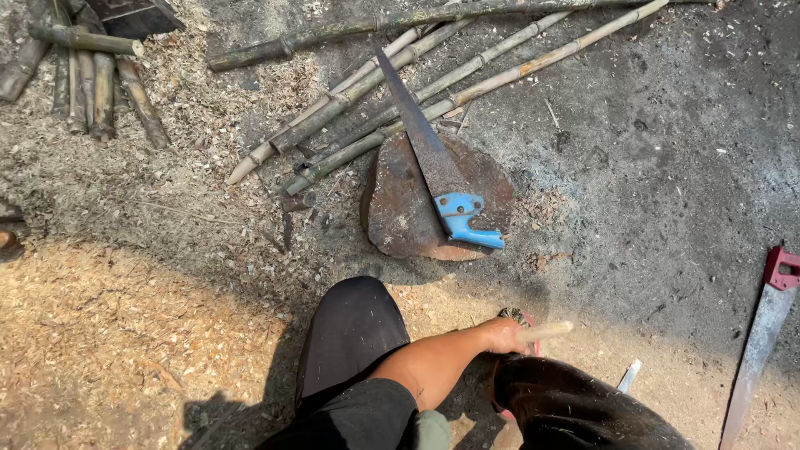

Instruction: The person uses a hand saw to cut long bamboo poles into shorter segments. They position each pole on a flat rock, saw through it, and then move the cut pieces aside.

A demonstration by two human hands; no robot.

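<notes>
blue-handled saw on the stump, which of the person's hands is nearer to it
Probably the left hand; it is the only hand in view. It grips a pale stick just below the wooden stump where the blue-handled saw lies. The right hand is out of view.

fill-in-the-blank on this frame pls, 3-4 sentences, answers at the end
1. The saw lying on the round wooden block has a ____ handle.
2. The bamboo poles lie on the ____ side of the block.
3. The saw at the right edge has a ____ handle.
4. The one hand in view grips a pale ____.

Answers: blue; far; red; stick
</notes>
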